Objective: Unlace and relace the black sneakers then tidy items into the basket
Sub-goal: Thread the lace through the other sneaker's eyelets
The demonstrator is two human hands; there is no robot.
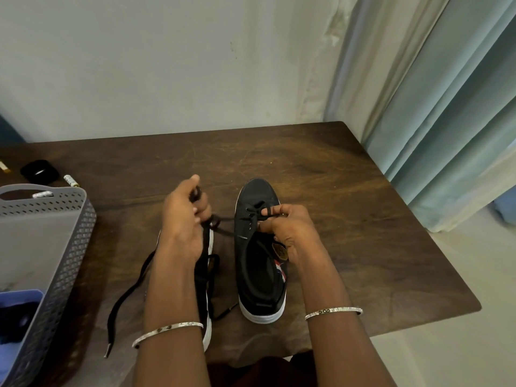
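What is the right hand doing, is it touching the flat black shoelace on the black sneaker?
Touching. The head view shows the right hand pinching the flat black shoelace right over the black white-soled sneaker.

The left sneaker [207,335] is mostly hidden under the left hand [181,224] and forearm; only its right rim shows. The lace [223,219] vanishes into that hand's curled fingers. At 8 o'clock the basket [69,261] is cut by the frame's edges. At 10 o'clock a small cylinder [71,180] bears unreadable print.
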